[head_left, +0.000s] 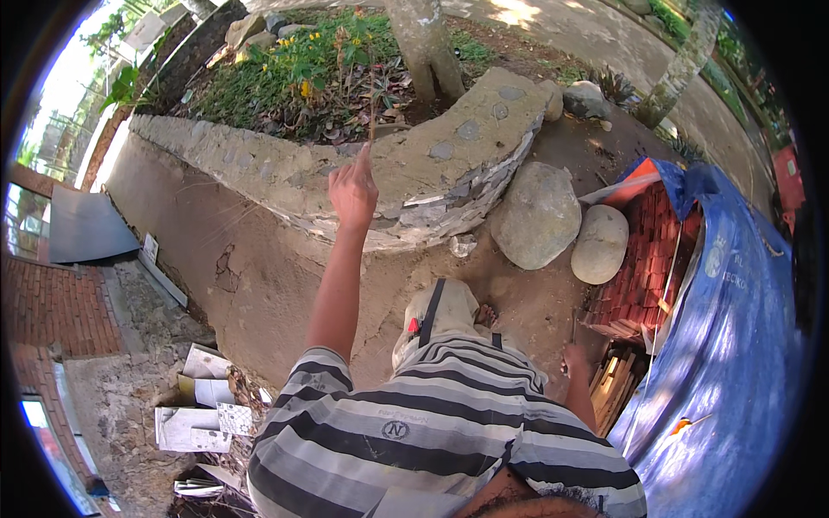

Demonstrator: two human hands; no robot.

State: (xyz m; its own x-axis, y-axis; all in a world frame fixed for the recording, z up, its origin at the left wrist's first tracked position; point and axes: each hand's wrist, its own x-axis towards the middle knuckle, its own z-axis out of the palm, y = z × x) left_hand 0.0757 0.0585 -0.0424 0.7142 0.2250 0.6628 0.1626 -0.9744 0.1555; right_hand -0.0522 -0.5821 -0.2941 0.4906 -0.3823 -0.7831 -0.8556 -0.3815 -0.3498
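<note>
Your left hand (352,194) is out in front at the end of a stretched arm, index finger extended, the others curled. Can't tell if it grips anything. A thin brown stem (372,95) lines up with the fingertip; held or just behind it, unclear. In view the hand overlaps the curved planter wall (492,129), rough mortar top with embedded stones, flat stone pieces on its outer face. Contact not readable.

Your right hand (570,358) hangs low at your side, fingers partly curled, small and shaded; can't tell if it holds anything. Nearest to it: wood strips (613,380), just beside.

Behind the wall: yellow flowers (306,86), low greenery, a tree trunk (423,52).

Obstacles: large boulder (535,216) against the wall's right part, rounded stone (600,244) just right of it, small rock (462,245) at the wall's foot. These crowd your front right. Farther right, a stack of red clay pieces (648,250), bricks or tiles, partly under a blue tarp (717,345).

Left side: bare dirt (250,276) runs along the wall. Past it, a bent metal sheet (91,226), and pale slabs (194,427) piled lower left.
</note>
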